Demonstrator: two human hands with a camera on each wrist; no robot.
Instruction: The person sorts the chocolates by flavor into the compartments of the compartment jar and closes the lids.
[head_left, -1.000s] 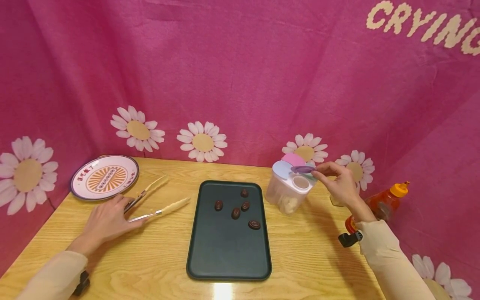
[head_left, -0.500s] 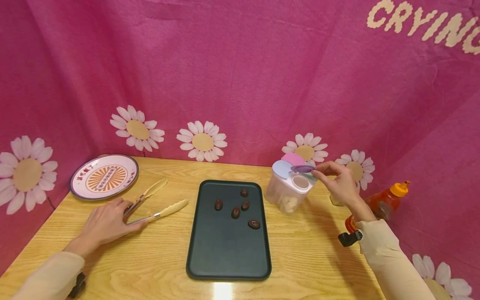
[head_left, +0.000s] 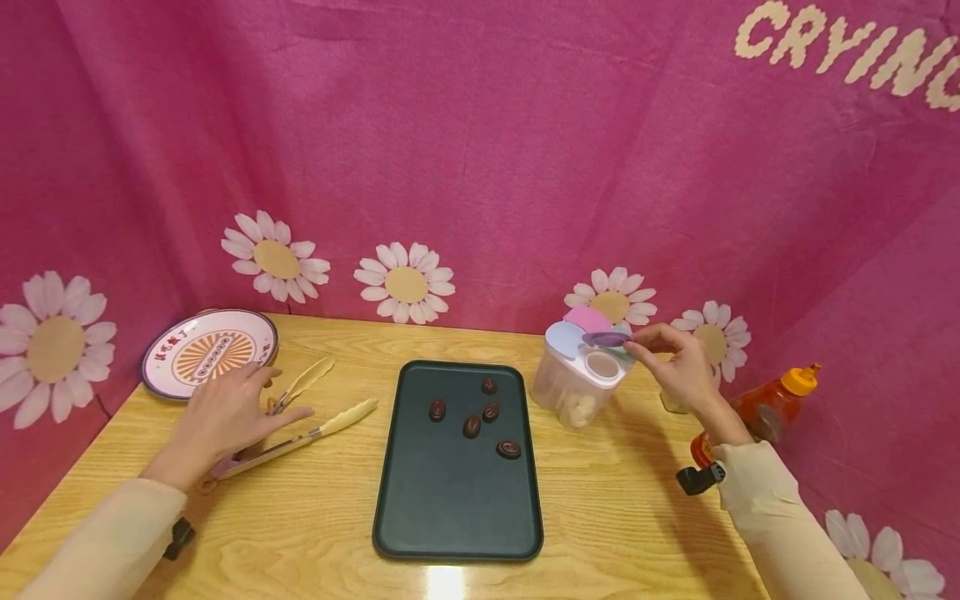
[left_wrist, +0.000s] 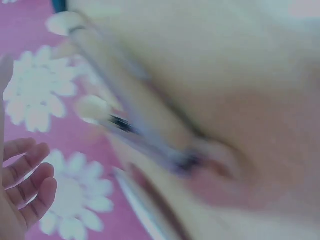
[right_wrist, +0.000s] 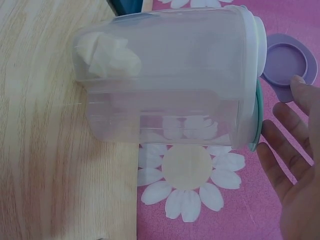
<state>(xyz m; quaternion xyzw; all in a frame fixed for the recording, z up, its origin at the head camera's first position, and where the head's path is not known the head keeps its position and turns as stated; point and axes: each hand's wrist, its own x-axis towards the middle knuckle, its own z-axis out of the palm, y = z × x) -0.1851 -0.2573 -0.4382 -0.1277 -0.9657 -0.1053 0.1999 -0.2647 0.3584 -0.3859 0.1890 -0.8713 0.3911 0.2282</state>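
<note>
- Clear plastic dispenser jar: it stands upright on the wooden table, just right of the dark tray's far right corner. I see a few pale lumps at its bottom; I judge it stands close to the tray so its contents can reach it easily.
- Purple flap lid: it is swung up off one round opening in the jar's top, and the other pastel flaps lie shut. My right hand pinches this flap at its edge with thumb and fingertip, apparently to keep the opening clear.
- Right hand pose: the wrist comes in from right of the tray, and the remaining fingers are loosely extended in the right wrist view.
- Dark tray: five small chocolate pieces lie scattered on its far half.
- Tongs: they lie left of the tray, cream tips pointing toward it.
- My left hand rests flat over their handle end, fingers relaxed and spread, gripping nothing; the left wrist view is too blurred to add to this.
- Printed plate: far left of the tray.
- Orange-capped squeeze bottle: far right of it.
</note>
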